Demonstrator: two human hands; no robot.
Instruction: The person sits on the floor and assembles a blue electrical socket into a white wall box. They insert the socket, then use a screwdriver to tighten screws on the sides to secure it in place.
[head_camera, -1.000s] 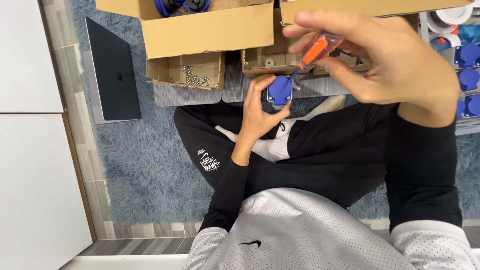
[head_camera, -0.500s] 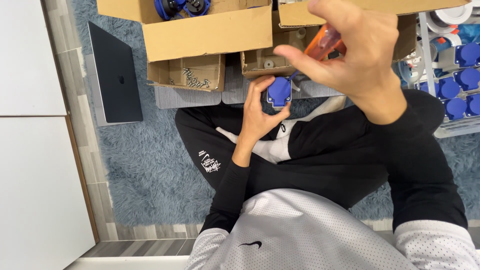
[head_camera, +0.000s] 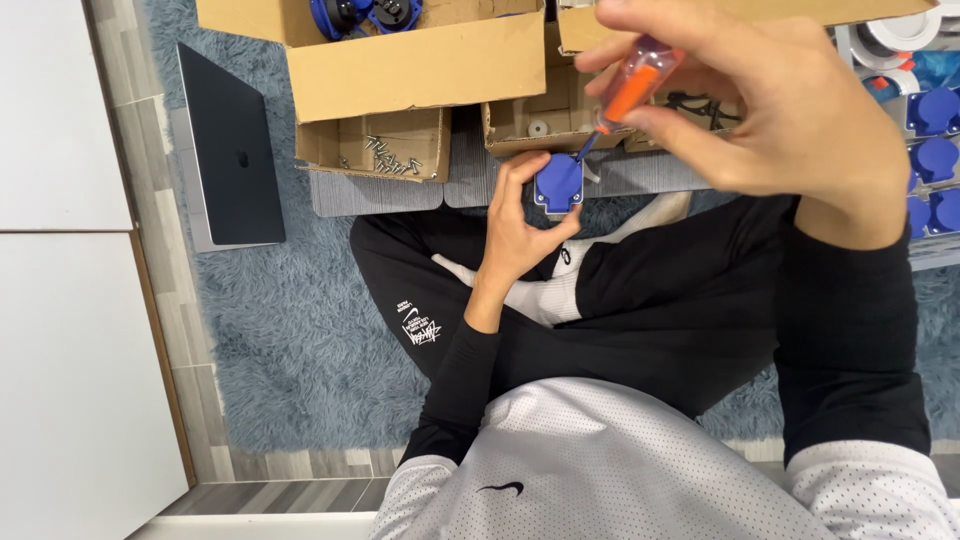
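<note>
The single camera sits on my head and faces almost straight down over my chest and crossed legs to the blue rug (head_camera: 300, 330). It is close: my right hand (head_camera: 760, 110) fills the upper right, and my left hand (head_camera: 520, 225) sits lower at centre. No second view exists, so nothing overlaps; cardboard boxes (head_camera: 415, 65) line the top edge.

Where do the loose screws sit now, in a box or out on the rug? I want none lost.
In a box: the screws lie inside the small open cardboard box; none shows on the blue rug.
</note>
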